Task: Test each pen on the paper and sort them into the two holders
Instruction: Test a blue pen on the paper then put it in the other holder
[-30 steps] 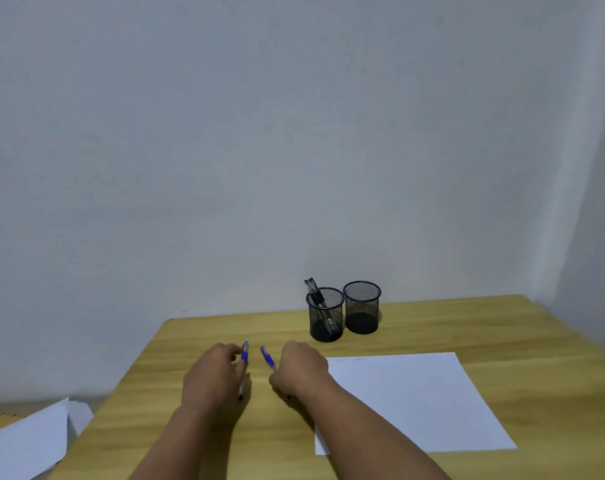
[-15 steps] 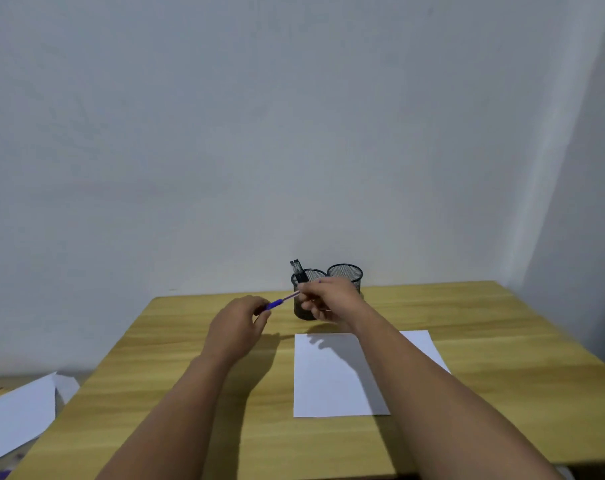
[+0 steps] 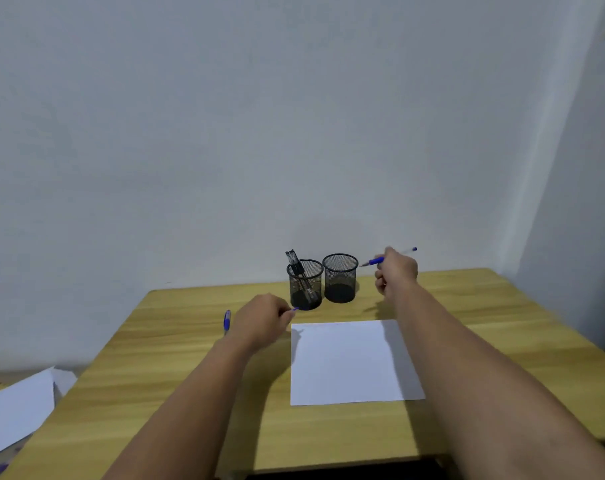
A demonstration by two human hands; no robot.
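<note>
**Ana:** Pen [image 3: 377, 260] with the blue grip sits in the person's right hand [image 3: 396, 271], raised above the bench [image 3: 176, 344] at about one o'clock from the paper [image 3: 349, 362]. Its long axis runs nearly level, from the bare tip at nine o'clock to the blue end cap at three.

**Ben:** So which way must it travel?

**Ana:** The white sheet lies toward seven o'clock from those fingers and lower down, so the tip would need to swing down and toward the person. The right hand is clearly the nearer one to the pen; its fingers are curled round the barrel.

**Ben:** And the left hand [image 3: 263, 322]?

**Ana:** It hovers just off the sheet's ten o'clock corner, fingers pinched narrow on a small blue piece [image 3: 295, 309], probably the cap, though it is too small to be sure. Another blue pen [image 3: 227, 320] shows just beside that hand at nine o'clock, partly hidden by it.

**Ben:** The holders?

**Ana:** Two round black wire-mesh cups stand side by side at twelve o'clock from the sheet. The left holder [image 3: 305, 285] has black pens [image 3: 296, 265] leaning in it; the right holder [image 3: 340, 280] looks empty.

**Ben:** Surfaces?

**Ana:** Smooth pale wood grain on the bench, and flat, unmarked paper. The held pen's barrel looks like clear, slim plastic, so it could slip if gripped loosely.
</note>
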